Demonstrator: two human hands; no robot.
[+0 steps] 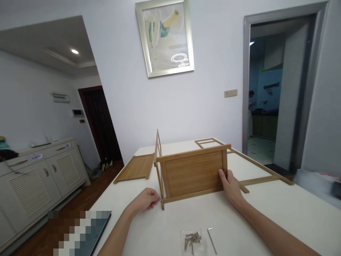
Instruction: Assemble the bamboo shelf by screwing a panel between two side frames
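Observation:
A wooden panel (pixel 194 174) with rails along its edges stands upright on the white table, joined or set against a thin wooden side frame (pixel 157 149) at its left end. My right hand (pixel 231 185) grips the panel's right edge, thumb on the near face and the other fingers behind. My left hand (pixel 147 199) is closed in a pinch beside the lower left corner post; whatever its fingertips hold is too small to make out. Nearer to me lie a clear bag of screws (pixel 192 241) and an L-shaped hex key (pixel 212 241).
Another wooden panel (pixel 135 167) lies flat on the left of the table (pixel 170 227). A ladder-like wooden frame (pixel 255 160) lies along the right side. A dark flat device (pixel 102 231), partly pixelated, is at the near left edge. A white cabinet (pixel 32 185) stands further left.

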